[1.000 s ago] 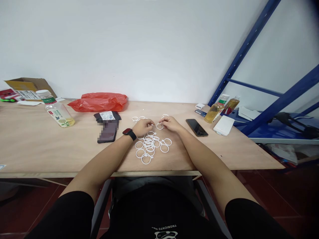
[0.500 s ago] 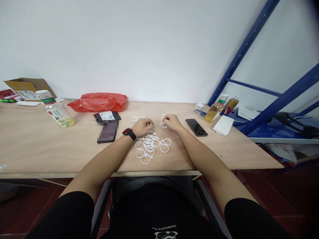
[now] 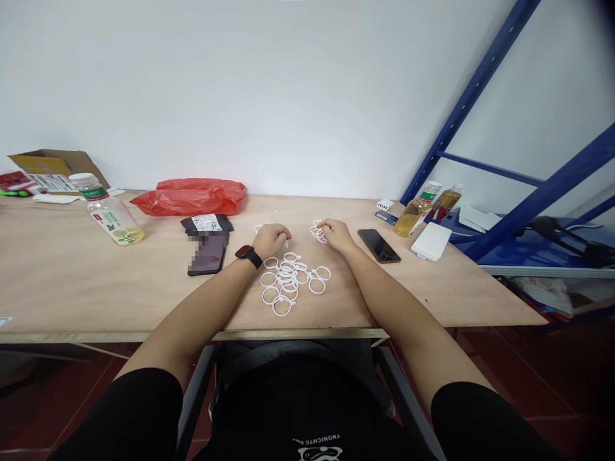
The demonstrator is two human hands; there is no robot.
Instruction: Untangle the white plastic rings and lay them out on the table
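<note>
My left hand (image 3: 270, 241), with a black watch on its wrist, is closed in a pinch above the table. A small white part of a plastic ring (image 3: 287, 244) shows below its fingertips; the rest is hidden. My right hand (image 3: 337, 235) has its fingers pressed together at a small cluster of white plastic rings (image 3: 317, 230), gripping the edge of one. Nearer to me lies a loose heap of several white rings (image 3: 281, 306), each with a little knob. Behind my left hand another ring (image 3: 257, 228) partly shows.
On the left are a crumpled red plastic bag (image 3: 189, 198), a dark packet (image 3: 209, 253), a tilted drink bottle (image 3: 113, 214) and a cardboard box (image 3: 60, 169). To the right lie a phone (image 3: 379, 246), a white case (image 3: 431, 242) and bottles (image 3: 417, 210) beside a blue rack (image 3: 461, 105).
My right hand has shifted slightly, and the ring under its fingers now overlaps the far cluster. My left hand moved a little left and up, with a white piece now showing below its fingertips.
</note>
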